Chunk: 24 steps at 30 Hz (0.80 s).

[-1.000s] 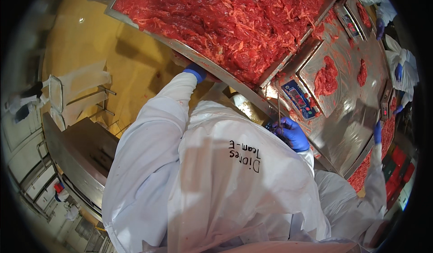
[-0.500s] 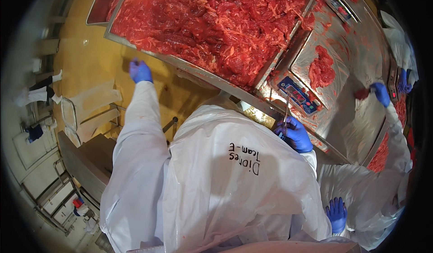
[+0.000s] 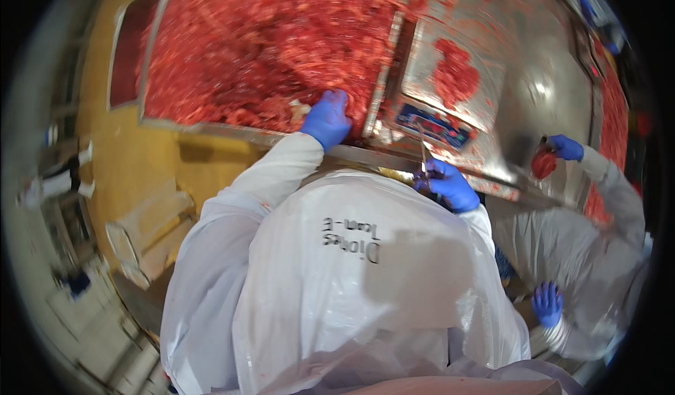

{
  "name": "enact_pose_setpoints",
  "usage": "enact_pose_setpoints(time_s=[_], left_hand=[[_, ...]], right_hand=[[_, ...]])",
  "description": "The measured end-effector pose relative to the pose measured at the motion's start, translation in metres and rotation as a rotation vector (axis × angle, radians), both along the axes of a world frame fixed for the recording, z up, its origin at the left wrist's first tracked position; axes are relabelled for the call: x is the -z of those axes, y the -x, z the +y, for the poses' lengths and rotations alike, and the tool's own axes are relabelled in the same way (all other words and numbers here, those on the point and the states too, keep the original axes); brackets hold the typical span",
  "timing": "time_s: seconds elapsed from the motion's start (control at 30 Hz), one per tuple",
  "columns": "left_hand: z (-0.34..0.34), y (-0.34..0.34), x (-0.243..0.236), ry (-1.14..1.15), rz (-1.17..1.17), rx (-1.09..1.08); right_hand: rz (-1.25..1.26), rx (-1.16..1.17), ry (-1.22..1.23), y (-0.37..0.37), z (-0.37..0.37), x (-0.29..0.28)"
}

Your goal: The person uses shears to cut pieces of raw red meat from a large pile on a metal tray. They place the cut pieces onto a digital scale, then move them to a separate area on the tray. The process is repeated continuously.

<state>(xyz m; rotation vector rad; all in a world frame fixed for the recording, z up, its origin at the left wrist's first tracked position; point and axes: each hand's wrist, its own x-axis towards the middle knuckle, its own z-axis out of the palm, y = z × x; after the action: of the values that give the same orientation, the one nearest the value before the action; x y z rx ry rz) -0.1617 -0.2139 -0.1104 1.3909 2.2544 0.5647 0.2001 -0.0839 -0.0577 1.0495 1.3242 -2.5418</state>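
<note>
My left hand (image 3: 327, 122), in a blue glove, is at the near edge of a large metal bin (image 3: 211, 129), against the heap of shredded raw red meat (image 3: 281, 36) in it. Motion blur hides how its fingers are set. A pale scrap (image 3: 299, 109) lies beside it. In front of my apron, my right hand (image 3: 453, 187), also gloved, is closed around the dark handle of a slim metal blade (image 3: 423, 149) that points away from me. Whether this is a knife or scissors I cannot make out. Its tip reaches the scale's blue panel (image 3: 432, 126).
On the scale's steel plate (image 3: 489, 61) lies a lump of meat (image 3: 455, 73). To the right, a co-worker's gloved hand (image 3: 564, 147) holds a red piece of meat (image 3: 543, 163) over the steel table (image 3: 534, 106); their other hand (image 3: 547, 305) is lower. A chair-like frame (image 3: 126, 251) stands at left.
My left hand has swung right, from over the yellow floor to the meat in the bin. My right hand keeps the blade. The view has shifted, and the co-worker's piece of meat is lower.
</note>
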Motion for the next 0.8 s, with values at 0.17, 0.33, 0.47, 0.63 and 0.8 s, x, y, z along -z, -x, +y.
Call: enact_pose_setpoints(time_s=[0.17,0.33,0.47,0.63,0.8], left_hand=[[0.053,0.031,-0.076,-0.004,-0.445,0.173],[0.075,0.031,-0.042,-0.201,0.034,0.378],[0.085,0.021,-0.039,0.036,0.049,0.42],[0.135,0.006,-0.158,0.008,-0.505,0.415],[0.192,-0.061,-0.203,-0.127,-0.859,0.468]], right_hand=[[0.066,0.164,-0.016,-0.04,0.005,-0.025],[0.112,0.357,-0.021,-0.062,-0.01,-0.032],[0.076,0.372,-0.073,-0.071,-0.022,-0.024],[0.139,0.472,-0.059,-0.086,-0.033,-0.025],[0.085,0.468,-0.093,-0.067,-0.025,-0.029]])
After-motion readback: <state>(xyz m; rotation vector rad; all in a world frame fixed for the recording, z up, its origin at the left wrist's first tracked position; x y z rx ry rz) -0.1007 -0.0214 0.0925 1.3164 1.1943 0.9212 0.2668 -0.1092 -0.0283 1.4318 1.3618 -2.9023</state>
